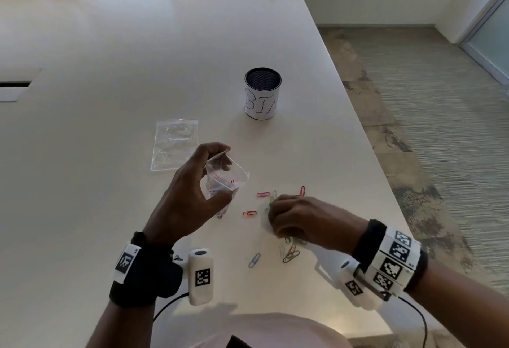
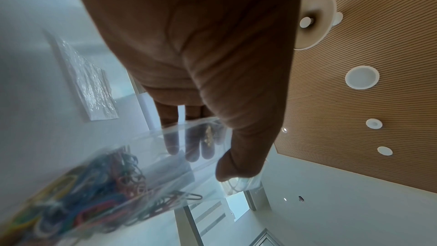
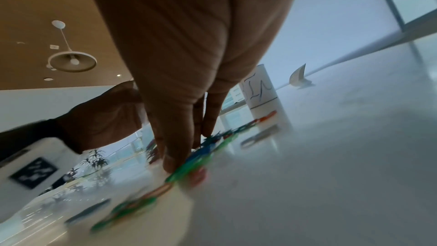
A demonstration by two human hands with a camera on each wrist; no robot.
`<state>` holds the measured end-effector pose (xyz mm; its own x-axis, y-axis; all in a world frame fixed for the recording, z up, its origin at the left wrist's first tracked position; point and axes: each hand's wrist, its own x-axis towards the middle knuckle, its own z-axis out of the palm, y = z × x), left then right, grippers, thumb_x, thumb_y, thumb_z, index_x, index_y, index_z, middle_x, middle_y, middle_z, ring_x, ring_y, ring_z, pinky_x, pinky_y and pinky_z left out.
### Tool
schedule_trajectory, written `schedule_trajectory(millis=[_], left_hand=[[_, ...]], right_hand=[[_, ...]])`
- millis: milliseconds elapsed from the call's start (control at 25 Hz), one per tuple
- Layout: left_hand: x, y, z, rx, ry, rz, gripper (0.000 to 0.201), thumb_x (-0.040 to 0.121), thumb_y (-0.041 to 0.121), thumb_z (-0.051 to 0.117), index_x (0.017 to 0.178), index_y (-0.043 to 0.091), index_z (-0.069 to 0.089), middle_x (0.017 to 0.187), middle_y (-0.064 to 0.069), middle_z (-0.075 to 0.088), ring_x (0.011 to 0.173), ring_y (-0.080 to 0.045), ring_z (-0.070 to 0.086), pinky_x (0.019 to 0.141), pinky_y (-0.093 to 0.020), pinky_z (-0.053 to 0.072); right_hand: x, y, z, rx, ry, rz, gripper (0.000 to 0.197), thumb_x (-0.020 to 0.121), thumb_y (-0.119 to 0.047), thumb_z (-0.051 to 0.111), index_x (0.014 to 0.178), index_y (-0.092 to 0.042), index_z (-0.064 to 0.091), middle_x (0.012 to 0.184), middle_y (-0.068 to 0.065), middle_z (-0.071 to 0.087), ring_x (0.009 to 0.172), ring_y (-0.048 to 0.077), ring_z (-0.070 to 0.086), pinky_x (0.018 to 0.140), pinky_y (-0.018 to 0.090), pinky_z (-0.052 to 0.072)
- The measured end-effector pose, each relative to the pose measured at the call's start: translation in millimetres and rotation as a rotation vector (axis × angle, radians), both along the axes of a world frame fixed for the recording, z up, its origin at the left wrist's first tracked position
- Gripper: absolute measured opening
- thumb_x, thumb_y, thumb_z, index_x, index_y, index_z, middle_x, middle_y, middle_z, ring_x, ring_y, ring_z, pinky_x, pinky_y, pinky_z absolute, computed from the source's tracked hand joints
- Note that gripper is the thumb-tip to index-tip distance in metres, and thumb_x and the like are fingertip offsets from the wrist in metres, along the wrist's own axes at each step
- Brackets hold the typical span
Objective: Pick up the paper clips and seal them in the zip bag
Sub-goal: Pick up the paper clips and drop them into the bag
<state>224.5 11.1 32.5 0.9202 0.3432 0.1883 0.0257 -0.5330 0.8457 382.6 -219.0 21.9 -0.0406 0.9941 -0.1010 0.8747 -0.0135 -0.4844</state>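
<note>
1. Left hand [image 1: 190, 196], frame centre, grips the open zip bag [image 1: 225, 179], part-filled.
2. Right hand [image 1: 297, 219] fingers [image 3: 172, 160] pinch paper clips [image 1: 289, 254] on the counter [image 1: 110, 72], lower right.
3. Risk: a loose pinch scatters clips; the tilted bag spills.

White table [image 1: 137, 44], mottled grey-brown carpet [image 1: 427, 99], white walls, slatted wood ceiling [image 2: 354, 44], round pendant lamp [image 3: 72, 61]
</note>
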Motion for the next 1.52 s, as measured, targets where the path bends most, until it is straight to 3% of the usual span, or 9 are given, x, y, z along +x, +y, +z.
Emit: schedule_trajectory(millis=[80,160,280,480,600,840,1000,1280,1520], left_hand=[[0.9,-0.2,0.1,-0.001,-0.003,-0.001,0.068,0.076,0.037,0.069,0.140,0.025,0.049,0.118,0.012,0.069,0.125,-0.007,0.067,0.107,-0.027,0.051],[1.3,0.2,0.4,0.001,-0.002,-0.001,0.068,0.077,0.037,0.069,0.140,0.025,0.049,0.118,0.013,0.068,0.125,-0.007,0.067,0.107,-0.026,0.051],[2.4,-0.2,0.1,0.008,0.003,0.003,0.066,0.078,0.031,0.073,0.140,0.025,0.049,0.118,0.012,0.069,0.124,-0.007,0.067,0.105,-0.018,0.049],[3.1,0.0,-1.3,0.021,0.015,0.011,0.068,0.079,0.020,0.075,0.140,0.026,0.048,0.118,0.012,0.069,0.123,-0.007,0.067,0.102,-0.011,0.047],[2.9,0.3,-1.1,0.029,0.021,0.012,0.068,0.079,0.022,0.075,0.141,0.026,0.048,0.119,0.011,0.069,0.123,-0.006,0.067,0.102,-0.010,0.048],[1.1,-2.7,2.3,0.035,0.023,0.028,0.066,0.078,0.021,0.074,0.139,0.027,0.049,0.119,0.011,0.069,0.122,-0.006,0.068,0.102,-0.019,0.052],[0.2,-3.4,3.0,0.018,0.018,0.028,0.066,0.078,0.025,0.074,0.139,0.029,0.049,0.119,0.014,0.068,0.124,-0.005,0.067,0.104,-0.024,0.053],[3.2,-4.8,0.4,0.018,0.018,0.023,0.068,0.081,0.011,0.078,0.141,0.024,0.049,0.120,0.013,0.067,0.123,-0.008,0.068,0.103,-0.011,0.048],[2.9,-8.5,3.5,0.006,0.036,0.037,0.067,0.079,0.009,0.079,0.137,0.027,0.050,0.120,0.009,0.070,0.105,-0.009,0.070,0.086,-0.014,0.054]], right_hand=[[10.2,-3.0,6.6,-0.008,-0.064,-0.121,0.031,0.092,-0.041,0.071,0.118,-0.024,0.072,0.130,-0.004,0.062,0.117,0.008,0.056,0.095,0.030,0.057],[18.7,-6.8,10.4,-0.076,-0.116,-0.247,0.072,0.080,-0.063,0.074,0.142,-0.034,0.054,0.146,-0.007,0.047,0.125,0.009,0.049,0.101,0.028,0.053],[24.4,-9.1,8.1,-0.199,-0.164,-0.287,0.099,0.071,-0.070,0.078,0.155,-0.045,0.033,0.154,-0.007,0.034,0.133,0.013,0.038,0.107,0.032,0.047],[4.8,-4.4,2.2,-0.135,-0.103,-0.194,0.045,0.095,-0.039,0.071,0.138,-0.034,0.058,0.145,-0.004,0.045,0.126,0.013,0.050,0.102,0.031,0.055],[-6.2,-2.1,0.1,-0.042,-0.108,-0.139,0.018,0.101,-0.020,0.063,0.119,-0.023,0.067,0.127,0.001,0.058,0.108,0.015,0.060,0.087,0.032,0.059],[1.4,4.2,-1.9,0.022,0.000,-0.228,0.009,0.097,-0.005,0.068,0.097,-0.010,0.075,0.103,0.002,0.068,0.081,0.015,0.070,0.072,0.032,0.060],[19.3,6.4,-2.2,0.058,0.205,-0.403,0.006,0.088,-0.007,0.080,0.094,-0.010,0.081,0.098,0.000,0.076,0.082,0.012,0.073,0.077,0.027,0.062],[16.6,28.4,45.8,0.296,0.605,-0.584,0.009,0.083,0.001,0.083,0.091,-0.003,0.080,0.086,0.007,0.079,0.073,0.020,0.078,0.073,0.028,0.063],[-11.6,77.4,72.3,0.405,0.364,-0.385,0.008,0.086,-0.005,0.081,0.094,-0.007,0.081,0.092,0.003,0.076,0.078,0.014,0.074,0.075,0.035,0.062]])
